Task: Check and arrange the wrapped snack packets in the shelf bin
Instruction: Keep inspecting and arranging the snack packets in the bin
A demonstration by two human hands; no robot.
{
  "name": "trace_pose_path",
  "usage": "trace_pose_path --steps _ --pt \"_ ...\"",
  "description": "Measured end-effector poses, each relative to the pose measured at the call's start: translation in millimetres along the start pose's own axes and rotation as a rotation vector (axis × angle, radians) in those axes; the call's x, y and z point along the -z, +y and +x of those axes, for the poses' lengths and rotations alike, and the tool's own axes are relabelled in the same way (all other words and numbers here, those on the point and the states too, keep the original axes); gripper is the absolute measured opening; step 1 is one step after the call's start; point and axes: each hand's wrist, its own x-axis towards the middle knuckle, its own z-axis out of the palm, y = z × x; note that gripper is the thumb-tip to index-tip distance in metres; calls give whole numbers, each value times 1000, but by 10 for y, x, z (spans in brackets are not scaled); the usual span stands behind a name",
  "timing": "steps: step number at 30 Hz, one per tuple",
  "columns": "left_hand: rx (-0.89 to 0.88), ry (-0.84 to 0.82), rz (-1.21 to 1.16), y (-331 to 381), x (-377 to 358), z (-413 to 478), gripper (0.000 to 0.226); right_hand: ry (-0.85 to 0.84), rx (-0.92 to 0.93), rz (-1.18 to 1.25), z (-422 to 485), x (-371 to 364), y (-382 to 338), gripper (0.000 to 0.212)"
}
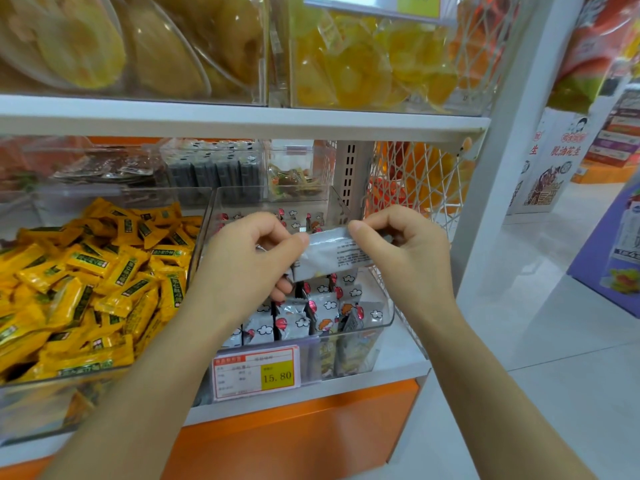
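The checking step is in hand. A small silver-grey foil snack packet is held up just above the clear plastic shelf bin, near the middle of the view, with its plain printed back turned to the camera. The left hand pinches the packet's nine o'clock end between thumb and curled fingers. The right hand pinches its upper three o'clock end the same way, thumb on top and the other fingers folded in.

Below the hands, towards six o'clock, grey-and-white wrapped packets with red cartoon prints stand on edge in rows inside the bin. Those at the five o'clock corner lean and look loose.

The next move probably calls for turning the packet picture-side forward and upright to match its neighbours. It would then go into a gap in a row, and the leaning ones would need straightening.

The packet's front face is hidden, and its small print is too blurred to read. The left hand and forearm cover the bin's nine o'clock side, so the rows there cannot be judged. On the red-and-yellow price label at six o'clock only "15.80" is legible. The heap of yellow wrapped sweets at nine o'clock is cut off by the frame edge.
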Motion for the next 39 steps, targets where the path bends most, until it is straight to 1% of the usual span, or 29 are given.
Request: trace_pose_path --steps 7,9,11,12,13,15,17,18,19,20,21,22,24,26,27,29,31,32,33,36,39 --pt "-7 15 31 -9 6 20 24 -10 -26 24 6 -2 -5 14" --pt "-23 19 19 -22 -19 22 19 15 -64 32 14 -2 2 12" --pt "-55 -24 70 -28 -44 16 12 62 -96 46 17 -7 8 13" --pt "-75 -50 126 -35 -60 11 15 87 -112 58 18 -11 17 14" --pt "-95 -64 178 -48 -80 6 24 107 -128 70 23 -13 30 14" --pt "-102 -60 208 -76 -116 7 37 115 -160 99 34 -8 43 13" --pt "-59 -36 144 -101 -141 27 35 44 -202 215 48 3 49 13" --pt "-33 -22 100 -109 -151 42 28 -22 -225 313 54 11 53 12" --pt "-12 -9 62 -117 -160 59 20 -92 -234 376 57 22 65 16" --pt "-1 1 34 -120 -174 74 13 -150 -217 362 63 30 88 28" --pt "3 5 16 -118 -190 88 9 -197 -184 293 73 33 108 40" --pt "0 -2 9 -121 -213 102 8 -222 -154 217 89 32 116 47" --pt "-1 -21 7 -126 -261 114 10 -185 -143 162 134 37 126 47" --pt "1 -29 6 -124 -295 145 18 -54 -169 184 201 63 151 41" --pt "-2 -26 47 -129 -304 176 26 22 -190 176 233 77 170 38" --pt "-40 -8 251 -164 -315 297 37 143 -236 157 285 100 224 34" --pt "-102 -38 452 -197 -337 483 26 208 -262 181 329 87 269 27" --pt "-110 -87 525 -216 -362 590 20 221 -268 196 351 68 281 26" --pt "-101 -154 584 -235 -398 696 22 227 -271 210 377 45 294 26" --pt "-69 -371 778 -367 -535 1026 45 240 -274 204 484 -18 353 30" --pt "-82 -509 1000 -525 -665 1301 57 242 -276 181 578 -68 450 26"
